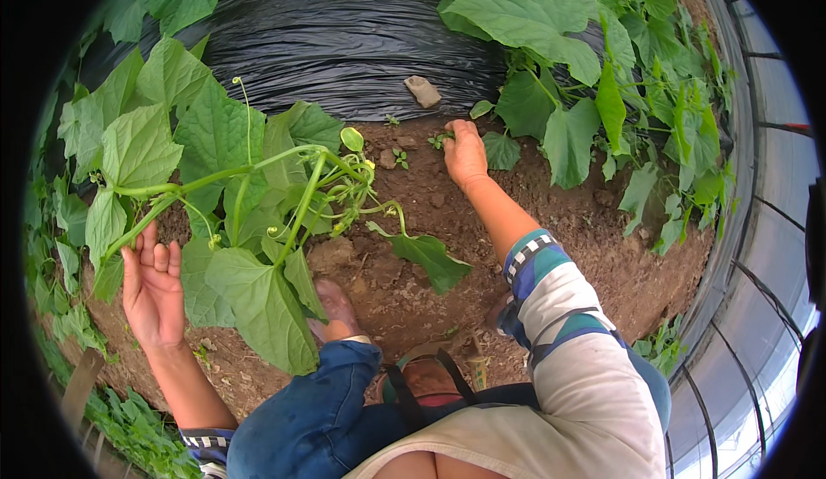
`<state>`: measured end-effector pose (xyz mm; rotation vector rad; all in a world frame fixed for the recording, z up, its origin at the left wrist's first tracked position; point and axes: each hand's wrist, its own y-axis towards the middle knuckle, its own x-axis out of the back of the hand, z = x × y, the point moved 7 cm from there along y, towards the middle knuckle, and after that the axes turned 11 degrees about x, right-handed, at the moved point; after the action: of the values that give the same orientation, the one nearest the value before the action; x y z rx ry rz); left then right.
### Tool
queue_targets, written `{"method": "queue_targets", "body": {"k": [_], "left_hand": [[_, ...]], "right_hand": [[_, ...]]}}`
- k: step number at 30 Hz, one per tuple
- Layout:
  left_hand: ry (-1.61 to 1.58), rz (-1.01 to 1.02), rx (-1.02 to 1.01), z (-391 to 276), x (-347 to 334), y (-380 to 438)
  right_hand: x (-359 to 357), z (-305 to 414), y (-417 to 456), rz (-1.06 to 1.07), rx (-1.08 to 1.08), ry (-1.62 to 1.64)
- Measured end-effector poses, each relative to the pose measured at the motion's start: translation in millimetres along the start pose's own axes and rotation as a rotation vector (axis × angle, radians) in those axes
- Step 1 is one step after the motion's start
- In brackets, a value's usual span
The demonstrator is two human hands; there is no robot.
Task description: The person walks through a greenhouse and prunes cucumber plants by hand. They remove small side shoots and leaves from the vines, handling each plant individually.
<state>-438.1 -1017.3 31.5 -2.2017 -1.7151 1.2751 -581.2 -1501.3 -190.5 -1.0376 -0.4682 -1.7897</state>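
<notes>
At the left, my left hand is palm up, with thumb and forefinger around the stem of a cucumber-like vine. The vine arches above the soil towards the middle, bearing broad leaves, curled tendrils and small yellow buds at its tip. My right hand reaches down to the ground by the edge of the black plastic mulch film. Its bent fingers pinch a small green weed; the fingertips are partly hidden. Another small seedling grows just left of it in the brown soil.
A stone lies on the film. More leafy vines crowd the right side. Beyond them runs a clear plastic greenhouse wall with dark ribs. Between my legs is a reddish container with dark straps. A wooden post stands lower left.
</notes>
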Motion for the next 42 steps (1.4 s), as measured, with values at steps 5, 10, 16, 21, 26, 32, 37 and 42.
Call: {"method": "queue_targets", "body": {"k": [5,10,16,21,26,32,37,42], "left_hand": [[0.003,0.004,-0.001,-1,0,0],[0.002,0.007,0.0,0,3,3],[-0.013,0.003,0.002,-1,2,0],[-0.007,0.007,0.005,0,2,1],[-0.018,-0.019,0.011,-1,8,0],[0.002,-0.014,-0.001,-2,9,-2],[-0.01,0.004,0.001,-1,3,-1],[-0.036,0.002,-0.024,-2,-3,-6]], "right_hand": [[-18,13,-6,0.196,0.018,-0.069],[-23,11,-6,0.061,0.004,-0.046],[-50,57,-47,0.176,0.108,0.176],[-62,55,-48,0.149,0.138,0.128],[-42,39,-36,-0.066,0.046,0.225],[-37,76,28,0.222,0.17,-0.023],[-52,75,48,0.404,0.169,-0.245],[2,53,5,0.191,0.027,0.169]]}}
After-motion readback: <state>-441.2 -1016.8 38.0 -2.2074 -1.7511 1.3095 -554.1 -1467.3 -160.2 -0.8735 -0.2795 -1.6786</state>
